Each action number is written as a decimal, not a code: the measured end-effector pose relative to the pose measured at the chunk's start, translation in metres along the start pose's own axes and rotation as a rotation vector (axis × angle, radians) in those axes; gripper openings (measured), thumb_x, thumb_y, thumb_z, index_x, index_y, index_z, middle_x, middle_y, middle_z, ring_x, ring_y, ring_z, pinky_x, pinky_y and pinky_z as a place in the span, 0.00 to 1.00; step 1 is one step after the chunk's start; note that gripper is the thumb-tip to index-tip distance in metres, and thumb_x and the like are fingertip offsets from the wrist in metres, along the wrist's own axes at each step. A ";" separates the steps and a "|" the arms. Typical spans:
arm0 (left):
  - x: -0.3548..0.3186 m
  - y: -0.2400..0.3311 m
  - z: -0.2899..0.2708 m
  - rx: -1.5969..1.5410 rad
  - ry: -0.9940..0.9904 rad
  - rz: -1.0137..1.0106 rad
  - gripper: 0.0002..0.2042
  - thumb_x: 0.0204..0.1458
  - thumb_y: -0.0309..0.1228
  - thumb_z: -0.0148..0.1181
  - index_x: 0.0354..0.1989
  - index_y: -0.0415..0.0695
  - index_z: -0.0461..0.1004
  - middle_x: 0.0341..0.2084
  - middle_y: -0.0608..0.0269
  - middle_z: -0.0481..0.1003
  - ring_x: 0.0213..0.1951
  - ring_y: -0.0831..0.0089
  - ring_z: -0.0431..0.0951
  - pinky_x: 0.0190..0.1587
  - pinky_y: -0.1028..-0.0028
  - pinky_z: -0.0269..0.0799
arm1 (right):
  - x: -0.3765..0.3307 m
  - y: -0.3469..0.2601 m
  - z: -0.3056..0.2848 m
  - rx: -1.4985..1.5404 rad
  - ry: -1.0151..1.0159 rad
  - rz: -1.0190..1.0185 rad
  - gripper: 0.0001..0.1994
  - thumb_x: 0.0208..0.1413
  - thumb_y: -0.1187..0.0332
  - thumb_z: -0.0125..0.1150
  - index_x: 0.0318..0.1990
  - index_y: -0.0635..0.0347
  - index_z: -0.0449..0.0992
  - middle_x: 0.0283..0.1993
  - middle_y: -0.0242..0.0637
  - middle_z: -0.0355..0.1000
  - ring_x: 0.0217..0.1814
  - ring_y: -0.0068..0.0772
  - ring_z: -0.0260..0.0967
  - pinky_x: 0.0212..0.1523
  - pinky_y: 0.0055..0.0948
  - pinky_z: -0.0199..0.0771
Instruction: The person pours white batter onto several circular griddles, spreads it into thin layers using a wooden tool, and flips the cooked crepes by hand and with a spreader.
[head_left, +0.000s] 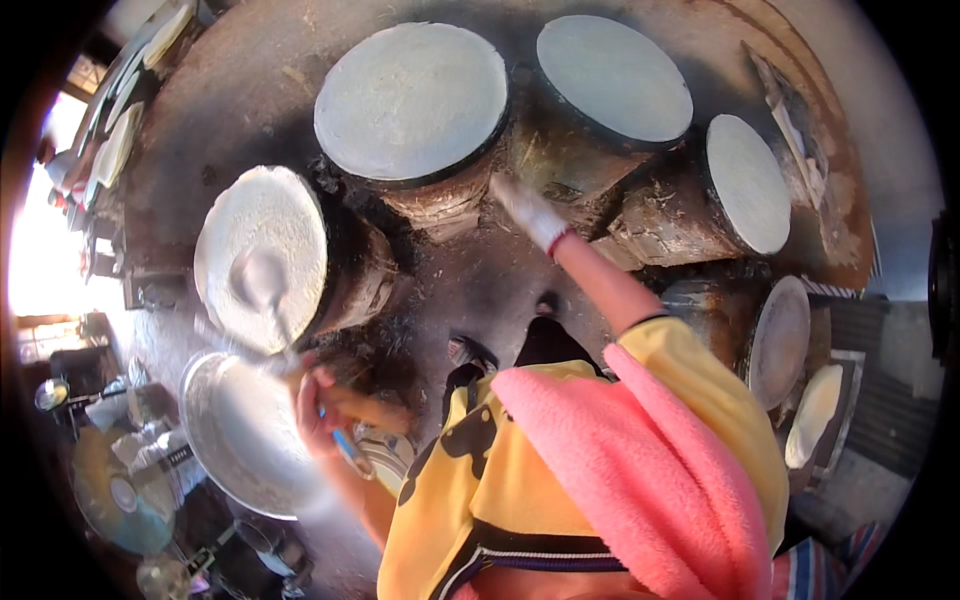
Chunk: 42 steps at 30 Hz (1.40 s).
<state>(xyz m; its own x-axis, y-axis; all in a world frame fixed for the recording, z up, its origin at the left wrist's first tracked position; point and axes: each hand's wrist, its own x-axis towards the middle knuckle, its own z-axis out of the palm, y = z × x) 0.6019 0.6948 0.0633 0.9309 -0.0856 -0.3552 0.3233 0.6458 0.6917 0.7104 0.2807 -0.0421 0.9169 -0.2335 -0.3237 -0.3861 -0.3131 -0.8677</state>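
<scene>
My left hand (318, 405) is closed round the wooden handle of a ladle (258, 278). The ladle's rounded metal bowl lies on pale batter covering a round griddle (262, 240) at the left. A slim blue-handled tool (345, 447) shows by the same hand; its kind is unclear. Below that griddle stands a wide metal basin (228, 400) with whitish contents. My right hand (530, 212), in a white glove with a red cuff, reaches between the large middle griddle (412, 100) and its right neighbour (614, 78). Its fingers are blurred, so whether it grips anything is hidden.
The griddles sit on sooty drum-like stoves in an arc. Another coated griddle (748, 185) and a bare-looking one (780, 343) stand at right, near a pale flat round (814, 415). Pale rounds (120, 145) are stacked at far left. A pink towel (640, 450) hangs over my front.
</scene>
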 end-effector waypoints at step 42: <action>-0.122 0.076 -0.253 -0.166 0.434 0.183 0.17 0.56 0.26 0.42 0.54 0.37 0.57 0.27 0.54 0.71 0.08 0.85 0.56 0.09 0.84 0.54 | 0.050 -0.184 0.361 -1.083 0.209 -0.606 0.23 0.56 0.52 0.42 0.57 0.49 0.65 0.60 0.39 0.58 0.63 0.47 0.53 0.63 0.56 0.41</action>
<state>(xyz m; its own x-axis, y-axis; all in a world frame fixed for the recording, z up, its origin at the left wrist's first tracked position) 0.4697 0.9462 0.0008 0.8019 0.3411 -0.4905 0.0969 0.7359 0.6701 0.8641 0.6588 -0.0352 0.9803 0.1013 0.1693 0.1145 -0.9910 -0.0701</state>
